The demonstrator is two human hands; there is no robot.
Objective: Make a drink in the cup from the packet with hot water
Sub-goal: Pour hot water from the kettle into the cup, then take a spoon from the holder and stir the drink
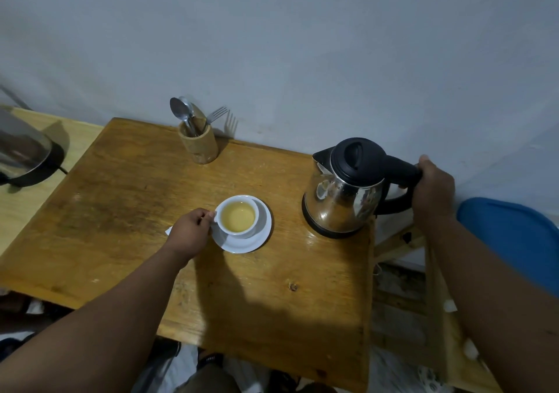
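Note:
A white cup [240, 232] holding pale yellow liquid stands on a white saucer [260, 238] near the middle of the wooden table [121, 211]. My left hand [189, 232] grips the cup's handle from the left. A steel kettle [341, 199] with a black lid stands upright on the table's right side, and my right hand [434, 184] is closed around its black handle. A white corner of paper, perhaps the packet [168, 230], peeks out from under my left hand; the rest is hidden.
A wooden holder [198, 147] with spoons and a fork stands at the table's back edge by the wall. A glass lid on a dark base [24, 157] sits on a lower surface at left. A wooden frame [429, 302] stands right of the table.

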